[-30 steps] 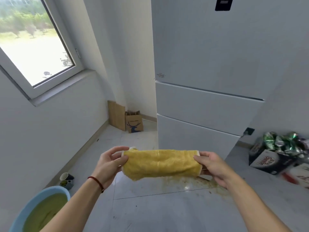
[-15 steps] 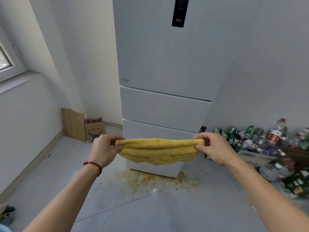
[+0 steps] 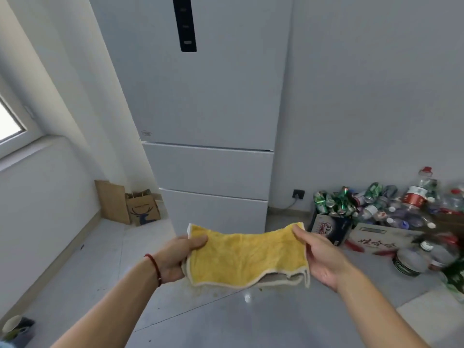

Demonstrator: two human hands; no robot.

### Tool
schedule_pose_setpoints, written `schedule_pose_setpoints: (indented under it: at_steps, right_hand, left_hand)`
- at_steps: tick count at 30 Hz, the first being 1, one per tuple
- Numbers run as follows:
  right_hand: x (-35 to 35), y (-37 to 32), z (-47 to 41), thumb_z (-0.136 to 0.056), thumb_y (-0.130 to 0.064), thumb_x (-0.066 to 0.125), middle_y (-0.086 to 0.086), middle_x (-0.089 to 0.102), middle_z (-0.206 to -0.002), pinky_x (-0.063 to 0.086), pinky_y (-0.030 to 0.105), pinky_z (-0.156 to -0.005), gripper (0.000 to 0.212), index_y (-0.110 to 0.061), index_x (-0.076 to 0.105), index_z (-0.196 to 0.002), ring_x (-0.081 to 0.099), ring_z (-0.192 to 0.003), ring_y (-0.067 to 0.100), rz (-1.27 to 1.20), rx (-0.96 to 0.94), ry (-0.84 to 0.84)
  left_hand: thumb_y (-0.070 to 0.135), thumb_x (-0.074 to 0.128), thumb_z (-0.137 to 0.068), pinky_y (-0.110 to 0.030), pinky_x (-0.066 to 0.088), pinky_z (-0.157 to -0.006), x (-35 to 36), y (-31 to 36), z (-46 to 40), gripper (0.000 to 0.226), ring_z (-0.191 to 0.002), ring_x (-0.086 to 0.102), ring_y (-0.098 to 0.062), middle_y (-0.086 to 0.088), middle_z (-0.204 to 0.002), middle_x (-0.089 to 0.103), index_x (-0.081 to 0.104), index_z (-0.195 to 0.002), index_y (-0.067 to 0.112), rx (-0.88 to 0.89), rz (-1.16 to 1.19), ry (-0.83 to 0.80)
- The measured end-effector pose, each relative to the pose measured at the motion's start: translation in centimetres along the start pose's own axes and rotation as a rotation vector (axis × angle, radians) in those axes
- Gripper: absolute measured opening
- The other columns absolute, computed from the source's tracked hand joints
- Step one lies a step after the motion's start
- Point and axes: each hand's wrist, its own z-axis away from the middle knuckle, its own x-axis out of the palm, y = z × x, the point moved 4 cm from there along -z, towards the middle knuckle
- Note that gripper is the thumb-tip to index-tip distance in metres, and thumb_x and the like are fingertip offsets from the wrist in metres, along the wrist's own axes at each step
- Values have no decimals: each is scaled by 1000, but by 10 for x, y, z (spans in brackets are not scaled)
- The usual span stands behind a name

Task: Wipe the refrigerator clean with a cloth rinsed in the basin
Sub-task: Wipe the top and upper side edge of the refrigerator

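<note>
Your view cuts off the top of the refrigerator (image 3: 208, 96), so only its tall upper door and the two drawer fronts below show; the foot of the lowest drawer is hidden behind the cloth (image 3: 247, 256). The dark panel (image 3: 185, 23) on the upper door is too blurred to read. The small mark near that door's lower left corner cannot be made out either. At the bottom left corner of the frame a pale rounded object (image 3: 12, 325) is half cut off and you cannot tell what it is. The heap of cans and bottles (image 3: 376, 204) on the floor to the right runs out of frame, smeared at the edge.

You hold the cloth spread in the air in front of the lowest drawer, apart from the refrigerator. It is yellow with a pale border, folded so a greyish layer shows under its near edge, and it sags in the middle. Your left hand (image 3: 175, 257) pinches its left edge, thumb on top and fingers hidden beneath. Your right hand (image 3: 324, 257) grips the right edge, thumb lying over the upper corner, fingers behind the fabric. A yellowish stain (image 3: 200, 288) on the floor peeks out below the cloth. Two paper bags (image 3: 128, 207) lean in the corner left of the refrigerator.
</note>
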Motion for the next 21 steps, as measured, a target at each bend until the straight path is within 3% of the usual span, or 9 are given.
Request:
schedule_pose_setpoints:
  at_steps: [2,4,7,9,14,16,18,21]
  right_hand:
    - [-46,-10,6,-96,-5,58,33,67,-127,59,55,-92,43,9,56,-136,68,-116,43,-81,-1,-54]
    - [-84,-24,9,-99,4,52,29,69,-126,59,57,-90,37,-8,56,-135,67,-118,44,-75,-9,-98]
    - [-122,-37,14,-105,3,49,15,78,-111,62,55,-84,33,-20,56,-129,76,-99,35,301,-72,5]
    - [-139,-50,15,-106,1,50,8,79,-108,60,58,-89,31,-19,55,-129,77,-96,30,478,-147,53]
    - [-131,-74,12,-107,-6,51,5,79,-104,60,62,-85,22,-18,57,-125,77,-93,30,575,-234,74]
    - [-105,-78,8,-108,-14,51,11,78,-105,61,60,-83,19,-18,58,-125,76,-93,35,615,-237,8]
    - [-78,-81,5,-111,-26,47,10,78,-112,63,52,-85,24,-22,63,-129,76,-99,31,578,-185,-123]
    - [-78,-98,-6,-112,-21,40,8,76,-121,61,49,-92,33,-18,67,-132,74,-109,28,428,-119,-170]
  left_hand:
    - [24,56,-102,-63,41,-109,28,-3,-6,45,-123,61,-44,-26,-133,64,54,-140,-1,-31,27,-21]
    - [31,50,-105,-71,40,-103,58,-4,-9,46,-132,51,-51,-28,-143,54,52,-142,3,-107,77,-151]
    - [30,50,-104,-70,39,-106,85,-6,-16,52,-134,49,-51,-29,-147,50,46,-147,1,-140,104,-206]
    - [30,53,-100,-64,40,-108,106,-5,-27,55,-129,56,-46,-27,-141,57,47,-145,-1,-116,55,-171]
    - [34,51,-105,-53,52,-102,186,3,-48,41,-114,70,-32,-14,-123,73,58,-132,5,-13,-242,-102]
    - [47,48,-104,-41,60,-87,228,8,-57,45,-99,75,-21,-5,-110,77,63,-126,11,22,-420,-127]
    - [62,45,-100,-29,59,-65,263,16,-66,55,-76,72,-14,-2,-91,76,67,-114,13,52,-571,-159]
    - [53,55,-100,-34,61,-64,280,37,-86,45,-79,72,-21,-10,-98,77,69,-113,12,107,-559,-168]
